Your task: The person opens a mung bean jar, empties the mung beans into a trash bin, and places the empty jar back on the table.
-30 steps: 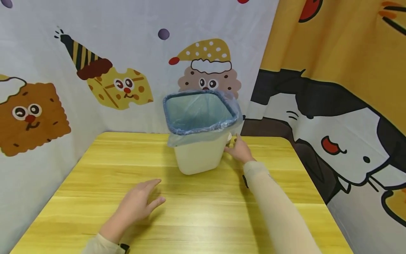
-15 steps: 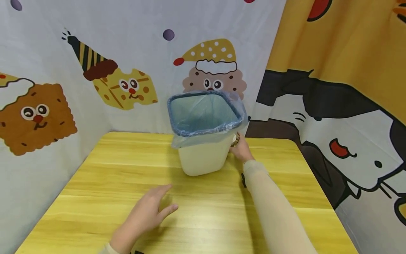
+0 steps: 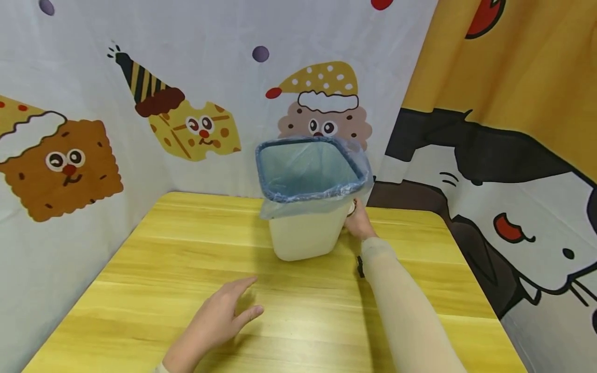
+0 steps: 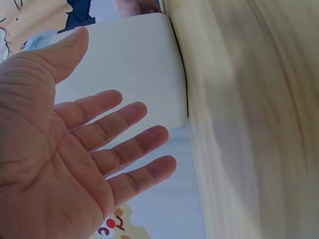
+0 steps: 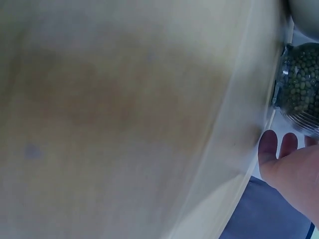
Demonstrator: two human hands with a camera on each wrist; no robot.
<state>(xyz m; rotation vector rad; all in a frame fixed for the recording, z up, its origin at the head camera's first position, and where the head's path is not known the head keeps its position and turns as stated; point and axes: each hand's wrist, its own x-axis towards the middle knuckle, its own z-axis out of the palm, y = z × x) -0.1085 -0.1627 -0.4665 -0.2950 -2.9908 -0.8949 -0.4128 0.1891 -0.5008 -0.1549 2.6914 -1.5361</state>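
Observation:
A cream bin (image 3: 305,235) with a clear bluish bag folded over its rim stands upright at the back middle of the table. Just right of it, my right hand (image 3: 360,220) is at a small jar (image 3: 352,209), thumb on the near side and fingers on the far side. The bin partly hides this jar. The right wrist view shows it as a glass jar (image 5: 303,82) of small green beans beside my fingers (image 5: 268,144). My left hand (image 3: 221,313) hovers before the bin, fingers straight and spread, holding nothing; its bare palm (image 4: 60,174) shows in the left wrist view.
The yellow wood-grain table (image 3: 163,280) stands against a white cloth (image 3: 210,41) with cartoon prints. A yellow, black and white printed curtain (image 3: 466,83) hangs at the right. The table's far edge runs close behind the bin and jar.
My right hand has moved in closer round the jar, and its thumb now covers more of it. My left hand has shifted right. The bin stays in place; the view has turned slightly left.

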